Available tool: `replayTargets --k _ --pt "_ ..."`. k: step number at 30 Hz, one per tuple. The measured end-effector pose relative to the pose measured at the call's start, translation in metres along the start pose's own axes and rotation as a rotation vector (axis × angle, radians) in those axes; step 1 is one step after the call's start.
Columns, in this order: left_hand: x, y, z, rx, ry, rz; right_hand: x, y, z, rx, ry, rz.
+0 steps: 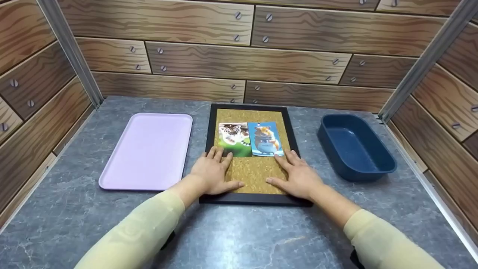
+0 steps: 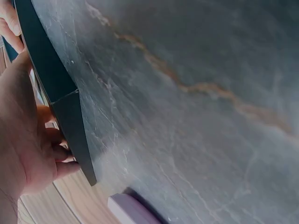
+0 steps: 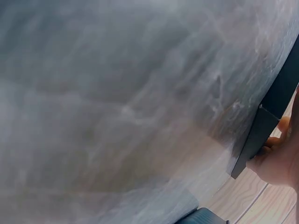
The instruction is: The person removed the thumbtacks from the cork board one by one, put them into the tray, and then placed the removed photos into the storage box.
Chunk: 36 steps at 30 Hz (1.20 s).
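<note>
A black-framed corkboard (image 1: 255, 175) lies at the middle of the grey marbled table. Side by side on its cork are a tiger picture card (image 1: 236, 140) and a blue hamster picture card (image 1: 266, 140). My left hand (image 1: 211, 172) rests across the board's left side, fingertips at the tiger card's lower corner and thumb on the cork. Across the right side lies my right hand (image 1: 300, 177), its fingers spread and one fingertip at the hamster card's lower corner. Both wrist views show the black frame edge (image 2: 51, 65) beside the hands.
To the left of the board lies a flat lilac tray (image 1: 149, 149). A deep dark blue bin (image 1: 358, 145) stands on the right, with bare inside showing. Wood-patterned walls (image 1: 242, 59) with grey metal corner posts enclose the table at the back and both sides.
</note>
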State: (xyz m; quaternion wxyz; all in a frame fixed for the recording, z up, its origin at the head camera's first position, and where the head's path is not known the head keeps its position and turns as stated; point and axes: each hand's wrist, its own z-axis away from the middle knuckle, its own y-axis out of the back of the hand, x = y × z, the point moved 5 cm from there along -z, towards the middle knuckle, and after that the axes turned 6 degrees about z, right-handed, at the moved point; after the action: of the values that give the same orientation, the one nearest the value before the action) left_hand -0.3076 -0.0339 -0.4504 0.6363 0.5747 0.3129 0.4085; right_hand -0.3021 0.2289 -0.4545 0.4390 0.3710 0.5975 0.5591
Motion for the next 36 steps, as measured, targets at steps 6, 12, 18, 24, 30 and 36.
replayTargets --k 6,12,18,24,30,36 --pt "0.002 -0.001 0.004 -0.001 0.0 0.003 -0.002 0.0 0.005 0.007 0.002 0.0" --pt "0.005 0.001 0.009 0.018 -0.009 -0.001 -0.002 -0.001 0.009 0.001 -0.001 0.003" --pt "0.008 0.001 0.015 0.029 -0.013 0.0 -0.004 -0.002 0.014 -0.004 0.003 0.005" --pt "0.011 0.001 0.019 0.033 -0.019 -0.004 -0.005 -0.003 0.02 -0.002 0.001 0.017" --pt "0.014 -0.001 0.022 0.038 -0.023 -0.015 -0.006 -0.004 0.025 0.002 -0.004 0.022" --pt "0.017 -0.001 0.028 0.046 -0.025 -0.008 -0.008 -0.004 0.03 -0.005 -0.005 0.016"
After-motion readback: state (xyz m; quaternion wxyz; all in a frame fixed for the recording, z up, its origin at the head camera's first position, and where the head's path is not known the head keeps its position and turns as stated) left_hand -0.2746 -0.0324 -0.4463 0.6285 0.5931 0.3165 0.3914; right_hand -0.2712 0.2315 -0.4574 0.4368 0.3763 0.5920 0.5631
